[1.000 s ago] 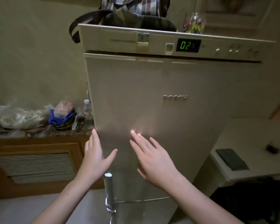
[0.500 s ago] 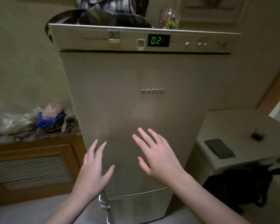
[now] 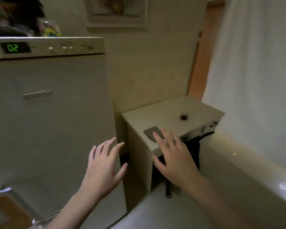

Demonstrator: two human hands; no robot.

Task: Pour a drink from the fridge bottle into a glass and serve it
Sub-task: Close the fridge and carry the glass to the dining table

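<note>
Barely begun: the fridge [image 3: 48, 121] door is shut, so the bottle is out of sight. Both hands, left [image 3: 102, 169] and right [image 3: 173, 161], are spread and empty. A small glass [image 3: 184, 115] waits near the desk's [image 3: 149, 118] far edge.

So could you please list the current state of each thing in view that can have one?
fridge door: shut
fridge display: lit, reads 02
left hand: open, fingers spread, empty
right hand: open, fingers spread, empty
small glass: upright on the side table, dark at the bottom
</note>
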